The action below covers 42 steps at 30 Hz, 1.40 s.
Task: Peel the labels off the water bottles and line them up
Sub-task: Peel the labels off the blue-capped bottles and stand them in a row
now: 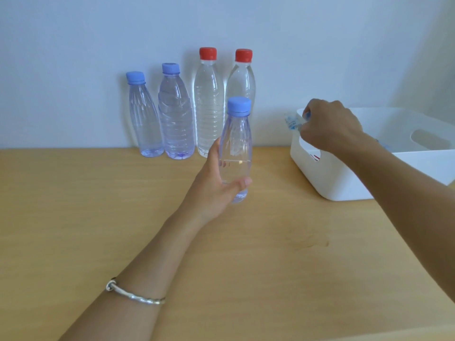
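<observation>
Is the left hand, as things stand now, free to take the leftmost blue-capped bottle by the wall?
Probably not: the left hand is closed around a bottle. The way to the leftmost bottle looks clear.

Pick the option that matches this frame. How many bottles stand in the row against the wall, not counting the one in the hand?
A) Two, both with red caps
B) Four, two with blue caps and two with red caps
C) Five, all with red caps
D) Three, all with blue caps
B: two blue-capped bottles and two red-capped bottles stand at the wall, while the left hand holds a fifth bottle.
</observation>
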Tool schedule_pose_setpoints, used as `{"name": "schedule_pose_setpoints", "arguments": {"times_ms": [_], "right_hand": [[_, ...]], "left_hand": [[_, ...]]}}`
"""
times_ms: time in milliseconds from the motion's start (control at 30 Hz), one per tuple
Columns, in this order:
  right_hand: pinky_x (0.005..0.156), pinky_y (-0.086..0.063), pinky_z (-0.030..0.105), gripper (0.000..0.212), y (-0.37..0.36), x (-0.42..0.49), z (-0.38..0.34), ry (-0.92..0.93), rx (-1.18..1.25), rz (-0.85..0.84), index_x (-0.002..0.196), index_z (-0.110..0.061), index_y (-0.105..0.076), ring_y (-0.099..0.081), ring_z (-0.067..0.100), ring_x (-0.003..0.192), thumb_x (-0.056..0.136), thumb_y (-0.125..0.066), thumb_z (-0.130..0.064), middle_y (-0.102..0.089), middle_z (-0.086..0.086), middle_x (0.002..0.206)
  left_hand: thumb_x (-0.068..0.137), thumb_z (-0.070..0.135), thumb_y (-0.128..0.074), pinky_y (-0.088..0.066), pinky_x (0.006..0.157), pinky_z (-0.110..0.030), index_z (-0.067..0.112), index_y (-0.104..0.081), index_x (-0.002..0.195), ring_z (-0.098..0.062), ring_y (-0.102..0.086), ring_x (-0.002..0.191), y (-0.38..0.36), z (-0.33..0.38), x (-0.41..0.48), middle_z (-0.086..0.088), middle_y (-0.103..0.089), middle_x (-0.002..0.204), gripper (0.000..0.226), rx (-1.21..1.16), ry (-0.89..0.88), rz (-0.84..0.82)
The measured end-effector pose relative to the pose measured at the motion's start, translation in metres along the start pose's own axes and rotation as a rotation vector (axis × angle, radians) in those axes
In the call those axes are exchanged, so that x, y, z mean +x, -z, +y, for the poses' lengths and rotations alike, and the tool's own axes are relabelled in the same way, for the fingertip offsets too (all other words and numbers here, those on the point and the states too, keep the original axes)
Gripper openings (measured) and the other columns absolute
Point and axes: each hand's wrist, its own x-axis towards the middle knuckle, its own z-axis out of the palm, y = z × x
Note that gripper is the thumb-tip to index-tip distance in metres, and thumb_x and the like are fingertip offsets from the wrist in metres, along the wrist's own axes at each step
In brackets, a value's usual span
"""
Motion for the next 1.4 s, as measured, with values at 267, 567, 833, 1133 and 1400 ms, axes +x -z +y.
{"name": "schedule_pose_setpoints", "arguments": {"times_ms": [267,567,833,1133,1400], "right_hand": [[0.061,-0.043,0.030,0.028,-0.004,-0.011,0.008,0.071,0.090,-0.065,0.097,-0.002,-0.067,-0.062,0.030,0.083,0.081,-0.059,-0.024,-0.069,0.018,0.089],[0.047,-0.023,0.030,0.039,-0.006,-0.005,0.006,-0.052,0.104,-0.127,0.066,-0.002,-0.044,-0.041,0.023,0.057,0.096,-0.035,-0.024,-0.047,0.012,0.059],[0.075,-0.039,0.039,0.028,-0.022,-0.015,0.001,0.217,-0.063,0.253,0.098,-0.001,-0.067,-0.054,0.038,0.102,0.090,-0.044,-0.015,-0.060,0.016,0.110],[0.079,-0.049,0.030,0.030,-0.060,-0.057,-0.049,0.283,0.830,-0.065,0.099,-0.019,-0.065,-0.062,0.022,0.088,0.096,-0.036,-0.013,-0.069,0.000,0.091],[0.096,-0.051,0.040,0.056,-0.102,-0.072,-0.044,0.144,1.278,-0.358,0.100,-0.014,-0.070,-0.068,0.016,0.104,0.098,-0.028,-0.052,-0.074,0.002,0.104]], "left_hand": [[0.084,0.026,-0.072,-0.041,0.074,0.001,0.039,-0.015,0.148,-0.006,-0.046,0.122,0.000,0.001,-0.001,0.013,-0.049,0.136,0.086,0.009,0.012,0.007],[0.085,0.027,-0.072,-0.043,0.083,-0.016,0.040,-0.015,0.148,-0.002,-0.046,0.120,0.000,0.003,-0.002,0.017,-0.049,0.136,0.086,-0.007,0.007,-0.003],[0.085,0.026,-0.072,-0.046,0.089,-0.019,0.039,-0.013,0.149,-0.003,-0.046,0.124,-0.001,0.003,-0.002,0.016,-0.047,0.140,0.088,0.010,-0.002,0.003],[0.082,0.030,-0.074,-0.044,0.086,-0.015,0.038,-0.013,0.150,0.001,-0.048,0.116,-0.001,0.008,-0.002,0.020,-0.052,0.129,0.091,0.043,0.030,0.036],[0.083,0.018,-0.074,-0.039,0.066,0.004,0.039,-0.036,0.129,0.031,-0.049,0.080,0.004,0.007,-0.005,0.054,-0.051,0.073,0.063,0.105,0.072,0.048]]}}
